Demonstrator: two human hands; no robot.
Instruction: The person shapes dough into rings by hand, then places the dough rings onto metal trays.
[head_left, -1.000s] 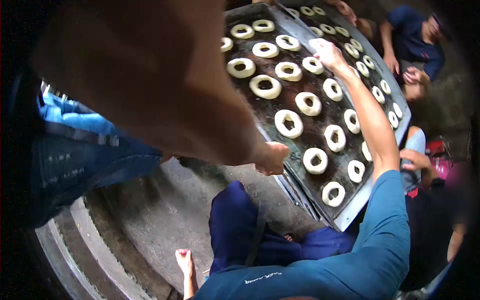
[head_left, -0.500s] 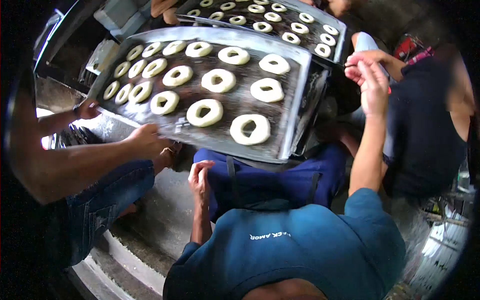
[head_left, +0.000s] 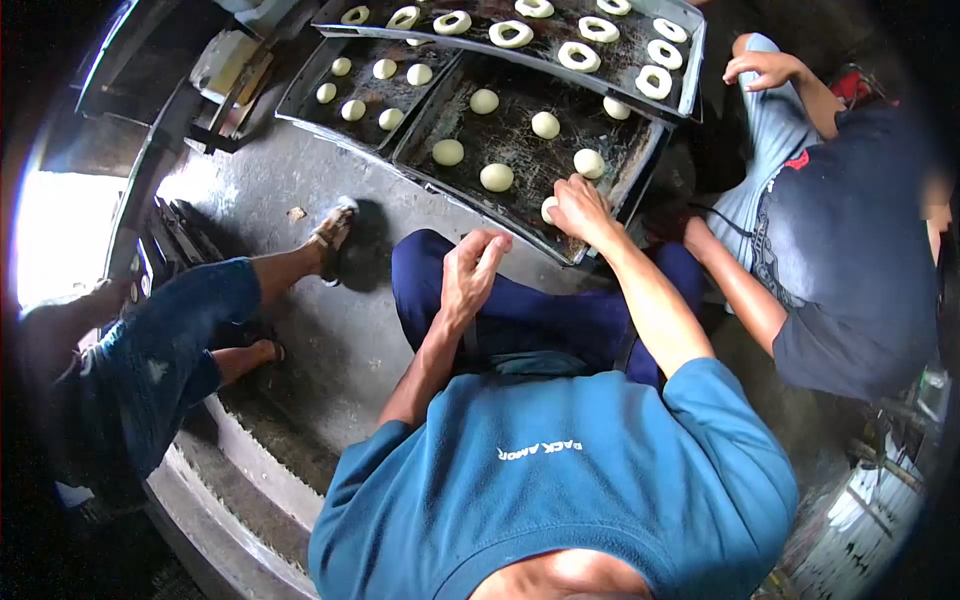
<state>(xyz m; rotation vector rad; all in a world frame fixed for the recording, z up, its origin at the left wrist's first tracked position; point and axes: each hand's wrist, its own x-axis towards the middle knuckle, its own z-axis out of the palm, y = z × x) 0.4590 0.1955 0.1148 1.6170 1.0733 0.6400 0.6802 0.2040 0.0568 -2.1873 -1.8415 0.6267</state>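
Observation:
My right hand (head_left: 582,212) reaches over the near corner of a dark baking tray (head_left: 520,125). Its fingers are closed on a pale dough ball (head_left: 549,210), partly hidden by them. Just beyond it lies another dough ball (head_left: 589,163), and several more sit spaced out on the same tray. My left hand (head_left: 476,270) hovers above my lap, short of the tray's front edge. Its fingers are loosely curled together, and I see nothing in them.
Behind, a raised tray of dough rings (head_left: 511,34) overlaps the lower trays. A second tray of dough balls (head_left: 352,80) lies to the left. One person (head_left: 850,240) sits at the right; another person's leg (head_left: 290,275) extends from the left. Concrete steps (head_left: 250,480) are at lower left.
The near tray of dough rings, held by the person at left, is gone from over the lower trays, uncovering dough balls. My right hand has come down onto one; my left hand has moved forward.

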